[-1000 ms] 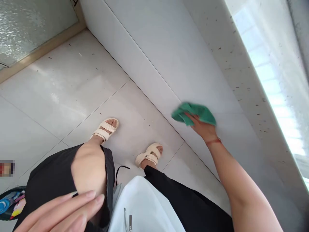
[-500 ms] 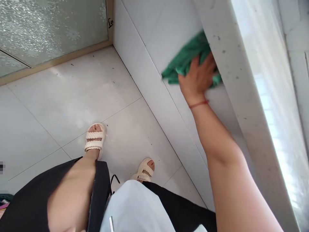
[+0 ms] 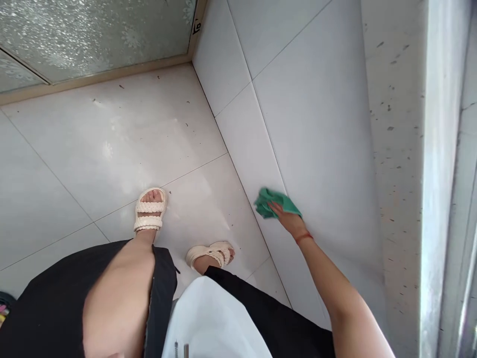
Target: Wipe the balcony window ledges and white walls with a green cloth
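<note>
My right hand (image 3: 286, 217) is closed on a bunched green cloth (image 3: 274, 201), pressing it against the lower part of the white tiled wall (image 3: 320, 124). The cloth lies across the seam between the large upper tile and the narrower bottom strip, a little above the floor. A red string circles my right wrist. Of my left hand, only what looks like a fingertip (image 3: 116, 355) shows at the bottom edge, by my bare knee; its fingers are otherwise out of sight.
A speckled stone ledge (image 3: 397, 149) juts out along the right, above the wall. At upper left stands a frosted glass panel (image 3: 93, 35) in a tan frame (image 3: 122, 71). Small dark bits are scattered on the tiled floor (image 3: 149, 129). My sandalled feet stand near the wall.
My right hand has moved the green cloth down and toward me, from just under the ledge to the wall's lower strip. The view has shifted a little.
</note>
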`<state>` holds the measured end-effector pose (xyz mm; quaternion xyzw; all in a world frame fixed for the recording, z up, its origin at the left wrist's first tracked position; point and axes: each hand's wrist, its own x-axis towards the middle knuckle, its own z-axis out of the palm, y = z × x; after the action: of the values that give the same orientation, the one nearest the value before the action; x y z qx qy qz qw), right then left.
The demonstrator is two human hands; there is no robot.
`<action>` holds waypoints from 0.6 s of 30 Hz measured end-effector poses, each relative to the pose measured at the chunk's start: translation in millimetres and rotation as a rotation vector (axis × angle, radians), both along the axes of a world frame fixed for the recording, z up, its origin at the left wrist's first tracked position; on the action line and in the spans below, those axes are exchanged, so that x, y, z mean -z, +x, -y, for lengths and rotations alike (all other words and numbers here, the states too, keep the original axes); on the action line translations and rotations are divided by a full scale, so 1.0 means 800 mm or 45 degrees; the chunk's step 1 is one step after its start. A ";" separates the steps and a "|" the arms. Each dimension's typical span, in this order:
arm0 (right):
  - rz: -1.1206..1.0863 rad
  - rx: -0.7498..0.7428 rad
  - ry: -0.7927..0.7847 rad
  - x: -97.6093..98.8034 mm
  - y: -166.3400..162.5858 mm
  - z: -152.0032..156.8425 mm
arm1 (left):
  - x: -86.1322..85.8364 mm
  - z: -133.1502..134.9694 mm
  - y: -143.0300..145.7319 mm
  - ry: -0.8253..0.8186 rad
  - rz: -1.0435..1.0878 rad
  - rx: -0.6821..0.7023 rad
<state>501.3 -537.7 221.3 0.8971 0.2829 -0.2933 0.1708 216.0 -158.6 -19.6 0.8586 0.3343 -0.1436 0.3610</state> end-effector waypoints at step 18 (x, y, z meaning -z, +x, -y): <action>0.316 -0.411 0.099 0.082 0.210 -0.311 | 0.015 0.004 -0.001 -0.095 0.048 -0.096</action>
<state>669.5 -288.5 156.0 0.8752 0.4111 -0.1382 0.2144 215.2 -161.8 -31.9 0.8339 0.3539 -0.1262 0.4043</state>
